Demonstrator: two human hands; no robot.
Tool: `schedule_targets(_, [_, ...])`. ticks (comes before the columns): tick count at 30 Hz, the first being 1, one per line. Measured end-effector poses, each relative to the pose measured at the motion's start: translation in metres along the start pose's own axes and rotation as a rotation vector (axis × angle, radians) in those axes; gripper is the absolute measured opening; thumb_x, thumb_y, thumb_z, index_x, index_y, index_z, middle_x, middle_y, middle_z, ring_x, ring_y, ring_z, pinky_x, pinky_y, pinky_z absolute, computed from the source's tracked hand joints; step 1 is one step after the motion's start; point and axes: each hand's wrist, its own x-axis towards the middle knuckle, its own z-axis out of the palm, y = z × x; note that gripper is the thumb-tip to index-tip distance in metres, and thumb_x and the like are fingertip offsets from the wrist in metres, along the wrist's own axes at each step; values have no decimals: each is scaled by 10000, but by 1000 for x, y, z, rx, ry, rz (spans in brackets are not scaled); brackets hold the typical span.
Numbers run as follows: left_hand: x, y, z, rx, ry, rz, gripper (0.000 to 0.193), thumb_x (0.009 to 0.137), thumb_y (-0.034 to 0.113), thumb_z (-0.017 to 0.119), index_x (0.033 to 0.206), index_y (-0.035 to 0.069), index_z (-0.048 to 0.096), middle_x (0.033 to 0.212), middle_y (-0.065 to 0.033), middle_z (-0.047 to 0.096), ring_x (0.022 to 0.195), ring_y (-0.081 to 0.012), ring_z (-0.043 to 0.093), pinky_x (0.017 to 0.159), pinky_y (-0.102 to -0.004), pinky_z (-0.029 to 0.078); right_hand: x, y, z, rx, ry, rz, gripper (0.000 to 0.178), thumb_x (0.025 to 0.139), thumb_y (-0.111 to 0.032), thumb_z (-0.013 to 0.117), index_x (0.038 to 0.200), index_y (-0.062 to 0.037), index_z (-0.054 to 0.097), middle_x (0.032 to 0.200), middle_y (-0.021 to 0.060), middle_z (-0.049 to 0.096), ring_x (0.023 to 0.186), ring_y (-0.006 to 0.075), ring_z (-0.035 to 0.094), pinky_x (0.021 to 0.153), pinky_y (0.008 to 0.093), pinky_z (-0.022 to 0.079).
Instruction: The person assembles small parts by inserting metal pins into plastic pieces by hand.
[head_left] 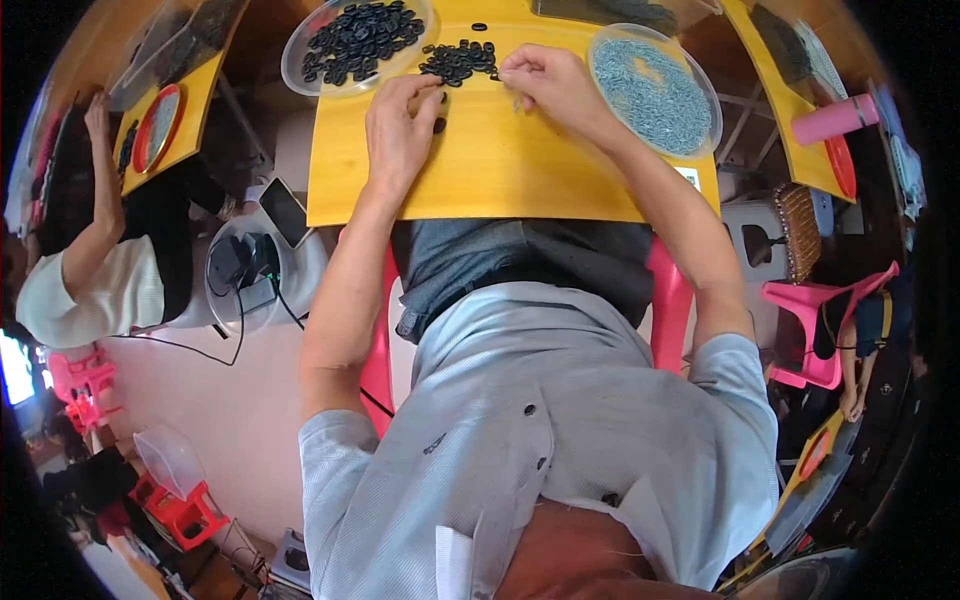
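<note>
On the yellow table, a loose pile of small black oval pieces (458,64) lies between my hands. My left hand (398,128) is curled at the pile's near left edge, thumb and forefinger closing around a small black piece (443,97). Another black piece (439,125) rests beside that hand. At the pile's right edge my right hand (548,88) is pinched together, with a black piece by its fingertips. A small silvery sliver shows under its fingers, too small to name. What this hand grips is mostly hidden.
A clear tub of black pieces (362,42) stands at the left corner, overhanging the edge. A round tub of small silvery metal parts (655,92) stands at right. One black piece (479,27) lies behind the pile. Another person (95,270) sits at a neighbouring table.
</note>
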Motion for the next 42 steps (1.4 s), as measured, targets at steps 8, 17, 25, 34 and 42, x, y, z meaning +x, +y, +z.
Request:
schedule_targets(8, [-12,47,3,-871,-199,-547,205,983,135,629,1108,-17,684,946,-82,717,802,-124,655,744,-231,508,-29,-9,9,-28,-54,-174,161,883,-144,653,988,-28,690,763,54,667,622,133,633,575,282,505])
schedule_targets(17, [-20,32,-3,-1163,-342,-711,195,965,90,637,1120,-23,667,932,-83,701,787,-132,648,733,-240,519,-35,-16,12,-313,73,-509,123,875,-137,645,957,-60,694,878,101,699,787,291,682,695,375,547])
schedule_targets(25, [-20,26,3,-1125,-128,-655,238,938,17,638,1166,-52,634,934,-103,703,783,-139,666,706,-221,514,-15,15,-15,-624,-32,-435,113,857,-116,644,937,-59,700,882,105,687,781,289,661,709,373,529])
schedule_targets(34, [-20,29,3,-1072,-158,-637,244,942,35,645,1169,-52,627,946,-109,713,788,-134,670,705,-221,514,-15,10,-10,-741,-101,-463,113,861,-139,627,893,-54,695,881,111,686,828,326,663,735,411,527])
schedule_targets(42, [-21,32,6,-977,-159,-559,190,956,23,612,1134,-22,662,865,-71,678,745,-117,638,679,-220,492,-15,9,-10,-814,-109,-431,150,866,-148,623,883,-21,700,886,138,704,834,329,673,739,419,534])
